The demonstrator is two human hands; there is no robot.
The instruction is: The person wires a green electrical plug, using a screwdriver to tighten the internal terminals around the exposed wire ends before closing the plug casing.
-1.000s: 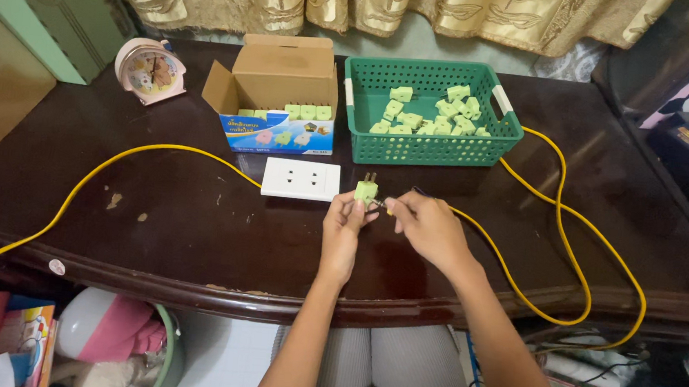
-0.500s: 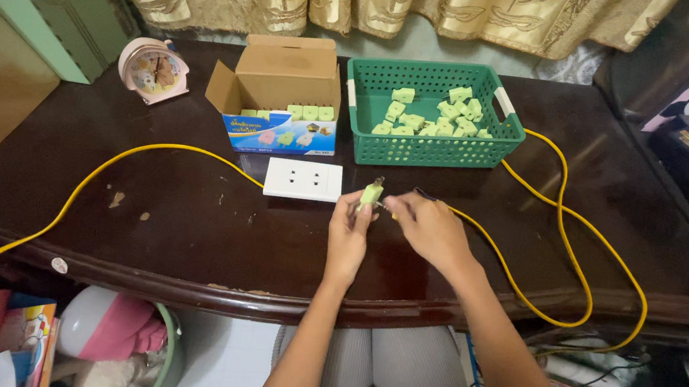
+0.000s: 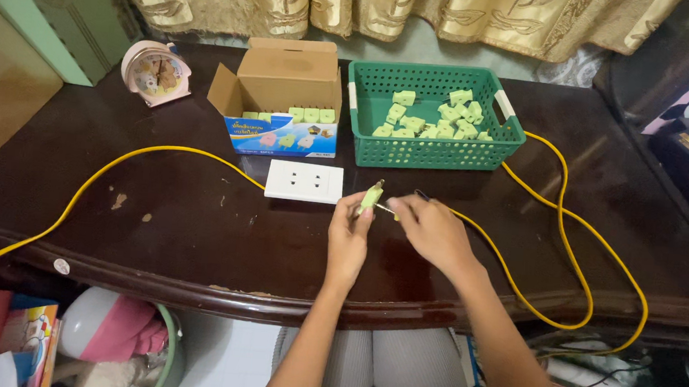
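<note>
Green plug: pale green plug (image 3: 369, 197) sits pinched in the left hand (image 3: 348, 236), prongs pointing up toward 12 o'clock, just off the table

Left hand: fingers closed narrow around the plug body, holding it steady

Right hand: right hand (image 3: 433, 232) is at 3 o'clock of the plug, fingers pinched on the end of the yellow cable (image 3: 558, 235) right where it meets the plug; can't tell exactly how the wire ends sit, too small

Socket plate: white socket plate (image 3: 304, 181) lies flat on the table at about 10 o'clock from the hands, with its own yellow lead running off toward 9 o'clock

Done so far: looks to me like plenty of plugs are already through, since the green basket (image 3: 432, 147) at 12 o'clock has a loose heap of the same green plugs in it

Left to do: cardboard box (image 3: 285, 99) at 11 o'clock has a row of green plugs standing along its front edge, so I'd guess quite a few remain

This one: my read is it's mid-way, in hand and being worked against the cable, not in the basket and not in the socket plate

Table: dark wooden table (image 3: 193, 239), pink clock (image 3: 151, 72) way out at 10 o'clock
</note>
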